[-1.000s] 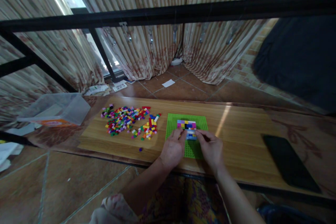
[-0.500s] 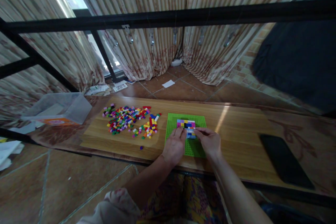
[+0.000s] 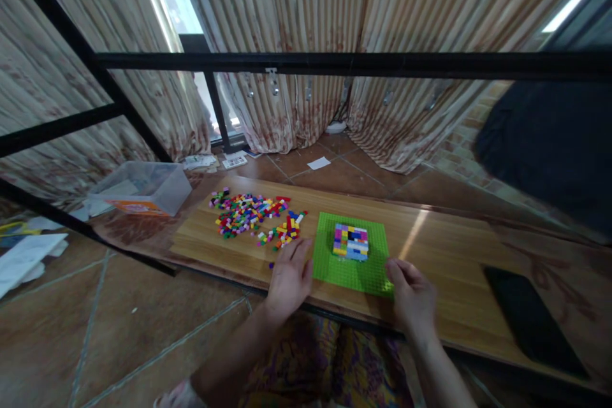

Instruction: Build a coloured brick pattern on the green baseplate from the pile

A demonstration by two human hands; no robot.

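I can't tell whether the right hand (image 3: 415, 293) hides something in its bent fingers. Many loose bricks (image 3: 248, 211) at left are too small for me to separate; my view's near edge cuts off the pale sleeve (image 3: 180, 396).

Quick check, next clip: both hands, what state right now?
Left hand: open, fingers loosely extended beside the green baseplate.
Right hand: fingers curled in at the baseplate's right edge; whether it holds anything cannot be told.
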